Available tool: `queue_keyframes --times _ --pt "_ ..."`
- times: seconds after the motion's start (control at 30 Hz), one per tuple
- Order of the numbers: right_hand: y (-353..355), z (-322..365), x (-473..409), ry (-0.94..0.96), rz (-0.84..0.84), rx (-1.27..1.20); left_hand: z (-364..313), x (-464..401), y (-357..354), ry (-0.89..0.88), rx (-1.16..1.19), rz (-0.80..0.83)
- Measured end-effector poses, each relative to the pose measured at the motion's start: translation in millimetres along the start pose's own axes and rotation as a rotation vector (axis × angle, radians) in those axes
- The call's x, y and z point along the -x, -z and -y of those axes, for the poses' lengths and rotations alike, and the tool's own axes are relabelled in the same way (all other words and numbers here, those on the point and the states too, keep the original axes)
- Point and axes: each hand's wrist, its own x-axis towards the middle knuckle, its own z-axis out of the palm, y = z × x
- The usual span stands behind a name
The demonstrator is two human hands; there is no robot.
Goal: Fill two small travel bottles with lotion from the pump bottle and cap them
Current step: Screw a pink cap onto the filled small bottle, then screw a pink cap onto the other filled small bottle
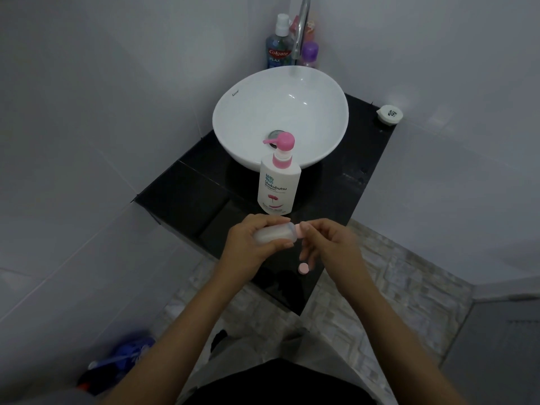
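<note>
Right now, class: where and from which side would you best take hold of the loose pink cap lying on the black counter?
Pinch the loose pink cap by its round rim from above, probably with the right hand just over it. It lies flat and low on the black counter, so only its edges offer purchase.

Both forearms reach forward from the bottom of the view and converge toward the middle. The left hand (251, 239) is curled, palm turned inward, its fingers (282, 220) wrapped around a small bottle (274, 232) held on its side. The right hand (327, 244) meets it from the right, thumb and forefinger pinching the pink cap (300, 229) at the bottle's neck, the other fingers loosely bent below.
</note>
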Motion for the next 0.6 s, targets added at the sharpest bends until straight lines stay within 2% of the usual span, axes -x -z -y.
queue_keyframes --times 0.1,0.23,0.43,0.6 --pt "-3.9 -2.3 1.7 0.007 -0.040 -0.040 3.1 2.0 -4.4 -0.048 -0.058 -0.038" --pt "-4.4 -1.0 3.1 0.138 -0.072 0.022 3.4 -0.3 -7.9 -0.062 0.028 -0.069" --pt "2.2 -1.1 -14.5 0.353 -0.164 0.442 12.3 -11.3 5.5 -0.047 -0.060 -0.002" --pt "0.6 -25.0 -36.7 0.307 -0.065 0.706 39.5 -13.1 29.6 0.100 -0.074 -0.027"
